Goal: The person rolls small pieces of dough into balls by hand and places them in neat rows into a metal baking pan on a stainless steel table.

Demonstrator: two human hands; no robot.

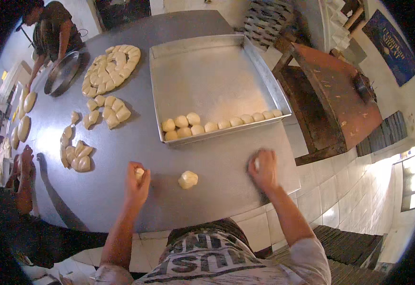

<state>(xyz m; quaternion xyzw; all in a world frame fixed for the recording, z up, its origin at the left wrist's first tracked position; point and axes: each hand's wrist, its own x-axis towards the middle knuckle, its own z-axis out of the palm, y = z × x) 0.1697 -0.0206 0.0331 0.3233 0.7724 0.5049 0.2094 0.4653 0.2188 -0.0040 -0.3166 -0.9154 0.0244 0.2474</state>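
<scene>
My left hand [137, 184] is closed around a small dough piece [139, 173], part of which shows between thumb and fingers. Off to the right, my right hand [264, 172] is cupped low over the table, its fingers curled around a pale dough ball [257, 164] that is mostly hidden. Between the two hands lies a loose lump of dough [188, 180]. Beyond them stands a large rectangular metal tray [207, 71]. Smooth dough balls [210, 127] line its near side, with a short second row starting at the left corner.
Cut dough [111, 71] lies in a big round cluster at the far left, with smaller clumps [79, 156] nearer. A person [55, 33] stands by a round pan [62, 73]; another person's hand [25, 161] is at the left edge. A brown wooden table [331, 90] stands right.
</scene>
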